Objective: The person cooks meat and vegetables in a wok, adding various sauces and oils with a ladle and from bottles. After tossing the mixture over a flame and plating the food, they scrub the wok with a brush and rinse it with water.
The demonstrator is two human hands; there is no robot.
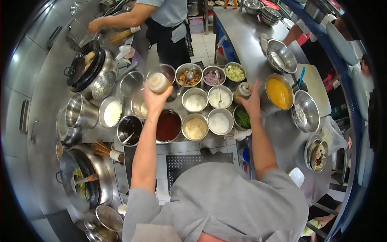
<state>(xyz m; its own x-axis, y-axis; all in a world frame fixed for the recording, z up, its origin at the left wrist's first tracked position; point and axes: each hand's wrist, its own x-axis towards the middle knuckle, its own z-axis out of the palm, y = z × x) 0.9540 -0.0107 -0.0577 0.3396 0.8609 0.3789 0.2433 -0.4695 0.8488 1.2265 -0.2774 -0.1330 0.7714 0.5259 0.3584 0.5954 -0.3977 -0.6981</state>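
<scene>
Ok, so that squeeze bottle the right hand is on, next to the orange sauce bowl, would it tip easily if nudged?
Probably yes: the squeeze bottle looks tall and narrow and stands upright, so a sideways nudge could topple it. It seems to be soft plastic, so likely light and yielding. The right hand rests against it, beside the orange sauce bowl.

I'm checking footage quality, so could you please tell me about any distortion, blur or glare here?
Head view: strong fisheye bend with black corners; the squeeze bottle in the left hand is motion-blurred; glare streaks the steel counter; the right hand looks sharp.
</scene>
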